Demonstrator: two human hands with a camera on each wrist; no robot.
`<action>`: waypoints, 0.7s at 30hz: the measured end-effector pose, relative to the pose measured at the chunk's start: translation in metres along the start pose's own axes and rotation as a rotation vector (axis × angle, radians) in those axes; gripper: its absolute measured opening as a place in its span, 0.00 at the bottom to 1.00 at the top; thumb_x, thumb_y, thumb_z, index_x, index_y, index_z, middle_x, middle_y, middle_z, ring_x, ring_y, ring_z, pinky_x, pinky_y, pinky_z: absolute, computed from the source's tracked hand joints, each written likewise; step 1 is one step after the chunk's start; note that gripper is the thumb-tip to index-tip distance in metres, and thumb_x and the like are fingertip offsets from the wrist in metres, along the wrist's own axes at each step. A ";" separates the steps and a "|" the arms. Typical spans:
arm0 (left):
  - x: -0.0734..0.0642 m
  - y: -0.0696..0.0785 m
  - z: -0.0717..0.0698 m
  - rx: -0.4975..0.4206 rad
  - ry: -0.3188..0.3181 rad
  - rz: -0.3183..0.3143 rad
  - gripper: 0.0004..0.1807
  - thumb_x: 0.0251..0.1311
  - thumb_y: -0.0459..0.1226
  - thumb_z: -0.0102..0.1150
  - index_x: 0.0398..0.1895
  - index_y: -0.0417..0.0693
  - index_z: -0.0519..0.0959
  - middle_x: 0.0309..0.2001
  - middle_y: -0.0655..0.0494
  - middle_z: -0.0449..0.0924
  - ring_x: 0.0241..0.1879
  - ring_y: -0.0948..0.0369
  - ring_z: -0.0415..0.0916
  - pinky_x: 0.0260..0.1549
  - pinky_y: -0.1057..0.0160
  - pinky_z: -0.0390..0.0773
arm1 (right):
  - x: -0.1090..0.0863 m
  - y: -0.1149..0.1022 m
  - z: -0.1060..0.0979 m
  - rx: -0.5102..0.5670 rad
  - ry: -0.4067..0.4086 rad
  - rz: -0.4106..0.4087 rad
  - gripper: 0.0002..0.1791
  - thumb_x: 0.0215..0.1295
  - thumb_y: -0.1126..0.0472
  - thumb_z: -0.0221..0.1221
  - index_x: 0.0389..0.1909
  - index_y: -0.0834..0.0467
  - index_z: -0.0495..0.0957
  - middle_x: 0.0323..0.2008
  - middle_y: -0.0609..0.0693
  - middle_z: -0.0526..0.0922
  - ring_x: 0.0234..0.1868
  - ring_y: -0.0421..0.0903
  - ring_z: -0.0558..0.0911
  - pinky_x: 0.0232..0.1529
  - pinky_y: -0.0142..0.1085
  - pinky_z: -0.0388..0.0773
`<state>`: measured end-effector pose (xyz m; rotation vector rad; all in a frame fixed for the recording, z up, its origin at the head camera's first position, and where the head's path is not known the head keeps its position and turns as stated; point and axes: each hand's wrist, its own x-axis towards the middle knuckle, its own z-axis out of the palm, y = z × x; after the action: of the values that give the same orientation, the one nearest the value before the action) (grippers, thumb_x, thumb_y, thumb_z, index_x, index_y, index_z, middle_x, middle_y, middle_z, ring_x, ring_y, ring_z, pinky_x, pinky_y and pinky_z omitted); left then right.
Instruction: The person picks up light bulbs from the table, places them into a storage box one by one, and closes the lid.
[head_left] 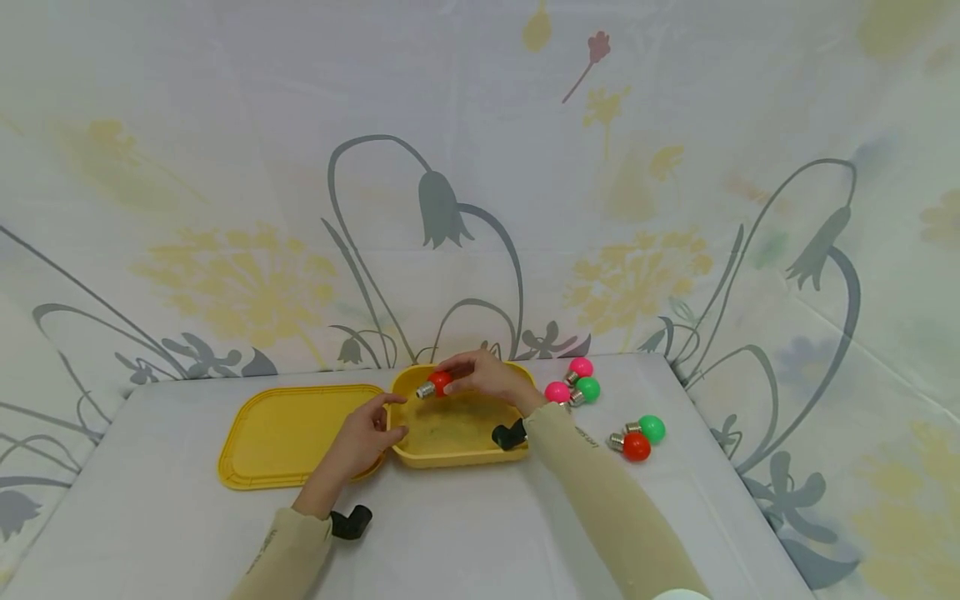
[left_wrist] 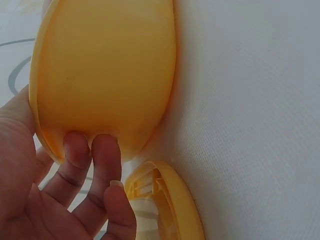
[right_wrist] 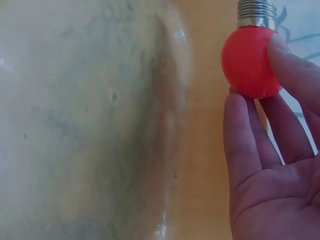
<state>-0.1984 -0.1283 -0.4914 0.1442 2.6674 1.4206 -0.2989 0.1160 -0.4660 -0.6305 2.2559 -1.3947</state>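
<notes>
My right hand [head_left: 489,377] holds a red light bulb [head_left: 437,384] over the yellow plastic box [head_left: 457,457], with the silver screw base pointing left. In the right wrist view, the thumb and fingertips pinch the bulb's red globe [right_wrist: 250,62]. My left hand [head_left: 363,433] is at the box's left end and grips its rim. The left wrist view shows the thumb side passing over the rim, with fingertips against the outer wall [left_wrist: 105,70]. Under and beside the left hand lies a yellow lid [head_left: 288,437], its raised edge upward.
To the right of the box lie two pink bulbs [head_left: 581,367] and a green bulb [head_left: 588,389] close together. Nearer the table's right edge, another green bulb [head_left: 652,429] touches a red bulb [head_left: 637,447]. A floral cloth [head_left: 480,275] rises behind the white table [head_left: 450,533].
</notes>
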 end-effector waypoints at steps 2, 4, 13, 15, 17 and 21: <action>0.000 0.001 0.000 0.000 -0.001 -0.005 0.26 0.59 0.35 0.69 0.61 0.47 0.76 0.28 0.52 0.67 0.29 0.56 0.66 0.24 0.64 0.64 | 0.000 0.001 0.001 -0.011 0.002 -0.005 0.19 0.63 0.66 0.66 0.55 0.56 0.83 0.53 0.49 0.84 0.51 0.46 0.80 0.57 0.37 0.76; 0.000 0.001 0.000 0.005 -0.001 -0.011 0.26 0.59 0.35 0.69 0.61 0.48 0.76 0.29 0.52 0.67 0.29 0.56 0.66 0.24 0.64 0.65 | -0.001 0.001 0.002 -0.019 0.001 -0.008 0.19 0.63 0.66 0.66 0.55 0.56 0.83 0.53 0.49 0.83 0.51 0.47 0.80 0.56 0.37 0.77; 0.001 0.000 0.002 0.000 -0.003 -0.012 0.25 0.59 0.35 0.68 0.61 0.50 0.76 0.29 0.52 0.67 0.29 0.56 0.66 0.24 0.63 0.65 | 0.003 0.000 0.008 -0.040 -0.021 0.002 0.18 0.63 0.65 0.66 0.54 0.57 0.83 0.50 0.49 0.84 0.49 0.46 0.79 0.55 0.36 0.76; 0.001 0.000 0.002 -0.003 -0.004 -0.014 0.25 0.59 0.35 0.68 0.61 0.50 0.76 0.29 0.52 0.67 0.29 0.56 0.66 0.24 0.64 0.65 | 0.005 0.000 0.009 -0.037 -0.017 0.003 0.18 0.63 0.65 0.66 0.55 0.58 0.83 0.50 0.49 0.84 0.49 0.46 0.79 0.55 0.36 0.76; 0.001 0.000 0.002 -0.006 -0.007 -0.012 0.25 0.60 0.35 0.68 0.61 0.49 0.76 0.28 0.52 0.67 0.28 0.56 0.66 0.24 0.64 0.65 | 0.006 0.001 0.010 -0.029 -0.016 0.006 0.18 0.63 0.65 0.66 0.55 0.59 0.82 0.51 0.50 0.84 0.49 0.47 0.79 0.55 0.36 0.76; 0.000 0.001 0.001 -0.007 -0.006 -0.011 0.25 0.60 0.35 0.68 0.61 0.48 0.75 0.28 0.52 0.67 0.27 0.56 0.66 0.23 0.64 0.65 | 0.006 0.001 0.012 -0.021 -0.019 0.019 0.18 0.64 0.65 0.65 0.55 0.60 0.82 0.51 0.51 0.84 0.48 0.48 0.79 0.54 0.36 0.77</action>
<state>-0.1980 -0.1272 -0.4912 0.1331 2.6542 1.4244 -0.2974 0.1041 -0.4722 -0.6254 2.2583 -1.3524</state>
